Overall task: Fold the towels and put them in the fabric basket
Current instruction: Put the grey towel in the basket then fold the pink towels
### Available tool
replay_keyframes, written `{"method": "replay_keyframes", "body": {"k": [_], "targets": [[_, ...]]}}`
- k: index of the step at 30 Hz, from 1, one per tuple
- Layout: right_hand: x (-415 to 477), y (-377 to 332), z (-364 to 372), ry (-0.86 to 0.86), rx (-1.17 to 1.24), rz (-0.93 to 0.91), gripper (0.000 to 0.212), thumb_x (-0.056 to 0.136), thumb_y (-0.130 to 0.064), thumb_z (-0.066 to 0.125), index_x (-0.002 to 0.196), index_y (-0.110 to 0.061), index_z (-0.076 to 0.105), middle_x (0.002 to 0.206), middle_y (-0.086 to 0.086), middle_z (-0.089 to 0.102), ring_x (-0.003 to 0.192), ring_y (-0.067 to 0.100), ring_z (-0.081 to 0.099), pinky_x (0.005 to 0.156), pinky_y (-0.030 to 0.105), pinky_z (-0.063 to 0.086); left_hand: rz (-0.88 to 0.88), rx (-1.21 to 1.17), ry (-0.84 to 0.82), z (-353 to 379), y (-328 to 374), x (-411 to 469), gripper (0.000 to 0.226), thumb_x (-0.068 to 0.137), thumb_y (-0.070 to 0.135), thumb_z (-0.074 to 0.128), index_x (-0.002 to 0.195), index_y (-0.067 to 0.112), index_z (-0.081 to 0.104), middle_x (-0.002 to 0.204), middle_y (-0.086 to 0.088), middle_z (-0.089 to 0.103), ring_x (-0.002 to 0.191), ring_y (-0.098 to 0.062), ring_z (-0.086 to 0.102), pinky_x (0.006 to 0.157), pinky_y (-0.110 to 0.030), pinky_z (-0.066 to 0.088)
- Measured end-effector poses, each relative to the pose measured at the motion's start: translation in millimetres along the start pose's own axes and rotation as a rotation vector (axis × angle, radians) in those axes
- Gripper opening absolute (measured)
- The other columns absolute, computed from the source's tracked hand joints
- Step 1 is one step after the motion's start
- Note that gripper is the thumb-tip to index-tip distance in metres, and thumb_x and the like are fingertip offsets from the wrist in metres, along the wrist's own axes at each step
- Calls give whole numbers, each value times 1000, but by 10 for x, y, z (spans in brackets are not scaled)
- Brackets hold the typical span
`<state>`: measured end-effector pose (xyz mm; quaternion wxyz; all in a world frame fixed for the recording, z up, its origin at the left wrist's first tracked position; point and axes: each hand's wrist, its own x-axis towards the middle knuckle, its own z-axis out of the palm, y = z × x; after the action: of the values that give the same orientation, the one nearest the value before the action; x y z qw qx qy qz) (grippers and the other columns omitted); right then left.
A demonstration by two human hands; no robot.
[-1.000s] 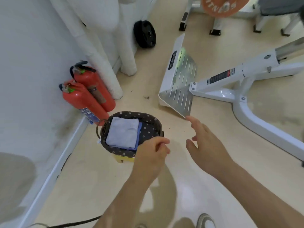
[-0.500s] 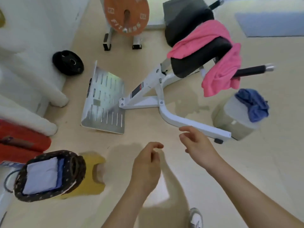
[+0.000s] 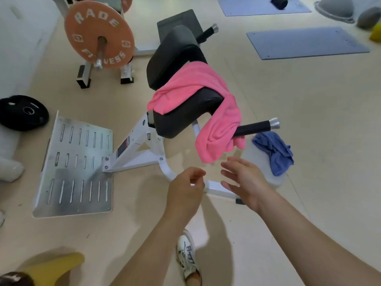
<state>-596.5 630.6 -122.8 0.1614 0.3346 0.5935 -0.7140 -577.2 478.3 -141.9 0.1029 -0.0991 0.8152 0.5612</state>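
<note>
A pink towel [image 3: 208,108] hangs draped over the black padded seat [image 3: 181,67] of a white exercise bench, its lower end dangling at the right. A crumpled blue towel [image 3: 274,151] lies on a pale round stool [image 3: 255,162] to the right. My left hand [image 3: 185,190] hovers below the pink towel with loosely curled fingers, holding nothing. Just under the towel's hanging end, my right hand [image 3: 245,178] is spread, not touching it. Only the dark rim of the fabric basket [image 3: 12,278] shows at the bottom left corner, beside a yellow object [image 3: 53,269].
A metal foot plate [image 3: 76,166] lies on the floor at left, joined to the bench's white frame [image 3: 144,153]. An orange weight plate [image 3: 99,34] stands on a rack behind; a black plate [image 3: 22,114] lies at far left. Blue mats [image 3: 305,42] lie far right. My shoe [image 3: 187,256] is below.
The view has swung away from the basket toward the bench. Both hands have come up close under the pink towel's hanging end; the basket has slid to the bottom left corner.
</note>
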Motion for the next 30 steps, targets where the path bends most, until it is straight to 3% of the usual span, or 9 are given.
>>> {"method": "replay_keyframes", "body": {"k": [5,8,12,15,18,20,23,27,30], "targets": [[774,-309,229,40,-68,-59,48,86,-6,59,128,-26,47,125,-8,55,105,9,53,96,46,47,39,7,0,161,82,817,21,89,13,58,104,28,63,103,12,62,96,-3,56,79,-11,39],[1064,-324,341,99,-171,11,29,85,-4,60,106,-24,58,117,5,64,97,30,60,90,54,50,-14,38,28,248,-24,1181,25,86,17,63,107,28,56,112,8,55,96,0,48,78,-10,35],[1104,-380,350,188,-118,-12,14,91,-21,63,99,-10,61,98,12,70,74,23,67,48,24,51,-65,75,-37,272,-47,1368,34,74,25,74,98,24,50,110,-1,53,91,2,47,68,-7,36],[1019,-540,323,167,59,16,23,91,-18,62,109,-3,61,100,15,71,85,26,70,69,35,59,140,74,-65,247,147,1117,43,64,32,73,101,30,52,113,5,50,106,-2,45,83,-7,34],[917,-763,286,91,74,36,10,89,-10,59,89,-2,65,74,9,67,66,18,65,60,29,55,298,122,-149,309,460,861,58,66,30,71,120,30,47,126,15,44,117,-13,45,93,-21,38],[889,-928,243,47,72,31,12,86,-5,57,77,-4,64,65,7,63,58,17,61,53,27,52,330,170,-51,357,657,908,50,69,27,66,117,26,52,120,16,50,109,-8,49,90,-23,42],[945,-1231,155,-100,148,26,15,85,-5,54,86,4,66,81,20,64,75,31,62,68,43,55,374,225,142,359,1012,1132,28,76,22,57,102,33,61,91,20,62,83,-5,56,75,-20,45],[1005,-1624,0,-285,-22,-85,32,92,-28,59,99,2,66,92,24,68,83,28,66,71,35,58,120,-131,219,386,1598,1298,29,89,6,55,85,32,66,76,14,68,68,-4,61,62,-20,51],[1129,-1783,-186,-329,-310,-219,67,66,-59,71,108,-9,56,92,22,59,86,24,64,68,27,57,68,-254,227,368,1930,1400,21,93,7,52,85,17,69,79,3,70,71,0,61,62,-12,48]]}}
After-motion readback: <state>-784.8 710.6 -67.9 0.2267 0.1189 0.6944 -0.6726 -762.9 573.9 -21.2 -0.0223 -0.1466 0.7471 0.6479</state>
